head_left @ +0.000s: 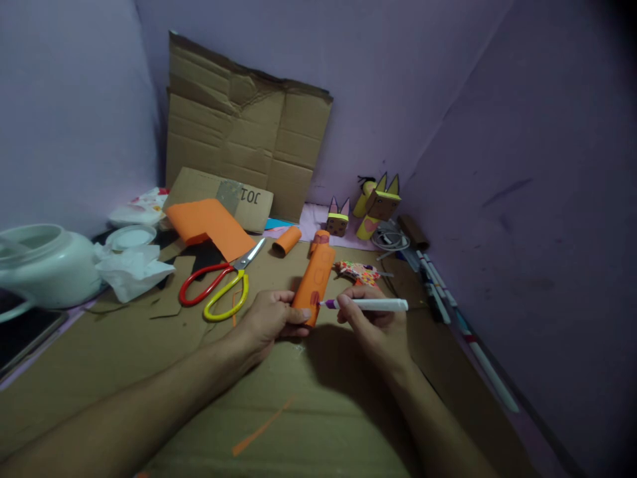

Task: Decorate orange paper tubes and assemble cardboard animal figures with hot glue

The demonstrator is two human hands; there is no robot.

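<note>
We grip orange tube (318, 267) in curled left hand (269, 320) | pinch white marker (375, 305) in right hand (379, 333), tip (322, 303) at tube's dark patch (315, 297) | scissors (241, 271) at tube's nine o'clock

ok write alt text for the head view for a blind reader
A left hand holds an orange tube as the right hand holds a white marker, tip at the tube. Red-and-yellow-handled scissors lie on cardboard to the left.
</note>
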